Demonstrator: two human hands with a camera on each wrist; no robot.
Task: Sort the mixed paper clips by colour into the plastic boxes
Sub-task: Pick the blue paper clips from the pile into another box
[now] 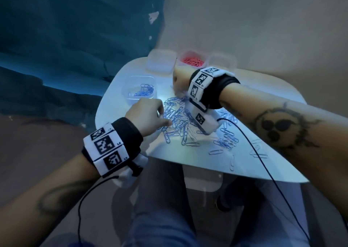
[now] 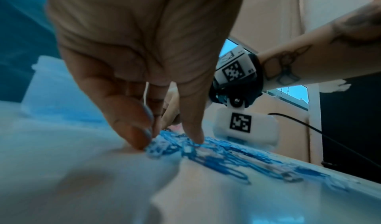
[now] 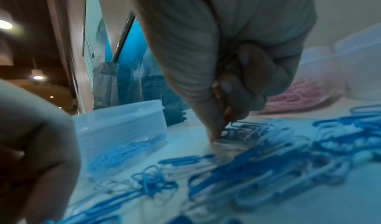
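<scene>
Far left: clear plastic box (image 1: 139,88) holding some blue clips. Left hand (image 1: 146,113), fingers loosely bent, touching the near-left edge of the heap of blue and white wire paper clips (image 1: 178,118). Right hand (image 3: 237,67) curled, apparently pinching one clip at the far edge. Light, slippery, tangle-prone; best nipped by one end loop.

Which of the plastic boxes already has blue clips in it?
The box nearest the left hand, at the table's left edge; the middle back box holds pink clips.

clip pile (image 1: 180,122) mid-table (image 1: 263,88), four boxes (image 1: 139,89) behind and left
</scene>
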